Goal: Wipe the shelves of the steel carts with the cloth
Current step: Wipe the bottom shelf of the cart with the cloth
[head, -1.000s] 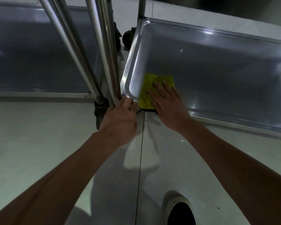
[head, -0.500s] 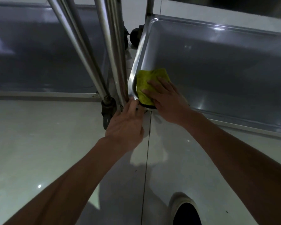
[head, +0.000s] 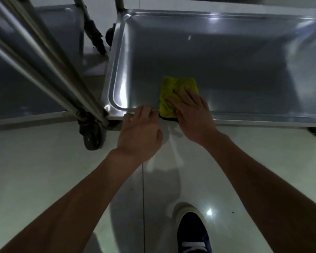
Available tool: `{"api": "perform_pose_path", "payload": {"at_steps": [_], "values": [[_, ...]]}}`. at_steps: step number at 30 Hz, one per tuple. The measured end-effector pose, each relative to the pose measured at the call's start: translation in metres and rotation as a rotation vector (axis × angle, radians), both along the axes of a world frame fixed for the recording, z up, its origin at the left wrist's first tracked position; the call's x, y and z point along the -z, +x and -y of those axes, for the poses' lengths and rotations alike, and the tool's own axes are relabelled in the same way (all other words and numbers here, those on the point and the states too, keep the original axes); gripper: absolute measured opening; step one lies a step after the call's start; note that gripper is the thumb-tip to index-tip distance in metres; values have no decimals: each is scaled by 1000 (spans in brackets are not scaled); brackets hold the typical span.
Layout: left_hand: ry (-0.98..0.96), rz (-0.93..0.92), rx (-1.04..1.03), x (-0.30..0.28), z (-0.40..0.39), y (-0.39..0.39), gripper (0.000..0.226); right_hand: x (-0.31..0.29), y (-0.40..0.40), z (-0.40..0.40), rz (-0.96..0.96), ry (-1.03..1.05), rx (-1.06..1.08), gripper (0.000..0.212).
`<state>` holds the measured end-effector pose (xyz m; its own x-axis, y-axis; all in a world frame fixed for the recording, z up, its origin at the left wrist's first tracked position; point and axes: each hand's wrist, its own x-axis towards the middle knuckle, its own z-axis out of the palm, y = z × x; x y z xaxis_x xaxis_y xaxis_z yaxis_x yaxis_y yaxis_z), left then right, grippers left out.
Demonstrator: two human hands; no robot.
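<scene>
Right hand [head: 193, 114] flat, fingers straight, pressing yellow cloth [head: 173, 94] onto bottom shelf [head: 235, 70] of steel cart, at shelf's near edge, left of middle. Left hand [head: 140, 132] rests on near rim just left of cloth, fingers loosely bent, grasping nothing. Caster wheel [head: 91, 136] at near-left corner. Blue shoe [head: 193, 234] on pale floor [head: 44, 170].

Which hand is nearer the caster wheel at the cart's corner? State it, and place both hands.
Left. The left hand rests on the shelf rim, just right of the caster wheel. The right hand lies farther right, pressing the yellow cloth flat on the shelf.
</scene>
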<state>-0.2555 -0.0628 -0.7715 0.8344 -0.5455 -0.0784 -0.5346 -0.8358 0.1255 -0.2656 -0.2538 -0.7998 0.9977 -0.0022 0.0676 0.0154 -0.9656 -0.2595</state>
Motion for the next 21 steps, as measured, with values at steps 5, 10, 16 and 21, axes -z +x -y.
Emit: {"api": "perform_pose_path", "payload": {"at_steps": [5,10,16,21], "values": [[-11,-9,67,0,41,2,49,1,-22,50,-1,-18,81,46],[17,-9,113,2,80,1,45,0,-43,97,6,-41,181,43],[66,-5,71,3,99,0,40,-6,-63,136,-19,-51,273,46],[47,17,37,6,100,-1,38,-8,-61,133,-57,-59,272,50]]}}
